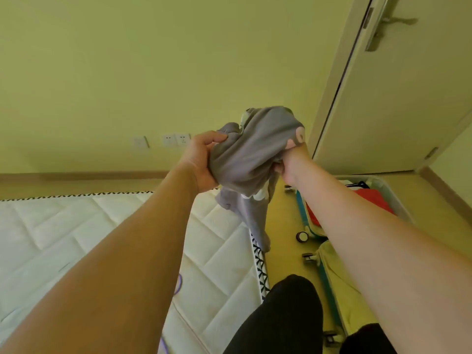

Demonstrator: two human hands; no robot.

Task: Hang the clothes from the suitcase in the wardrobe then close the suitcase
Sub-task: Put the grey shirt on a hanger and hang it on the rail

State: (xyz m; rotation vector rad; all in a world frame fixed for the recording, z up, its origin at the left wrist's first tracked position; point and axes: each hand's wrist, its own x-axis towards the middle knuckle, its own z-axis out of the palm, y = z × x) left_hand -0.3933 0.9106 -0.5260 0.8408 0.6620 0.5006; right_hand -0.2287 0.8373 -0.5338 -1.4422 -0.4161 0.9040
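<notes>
Hands grip grey garment; suitcase holds red clothes.

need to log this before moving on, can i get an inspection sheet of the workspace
surface: white quilted mattress, bare.
job's things: grey garment held up in the air; open suitcase on the floor, red clothing inside.
clutter: purple cord on the mattress edge.
grips: left hand and right hand both grip the garment.
cables: nothing seen besides the cord.
surroundings: wall sockets, door with handle.
</notes>
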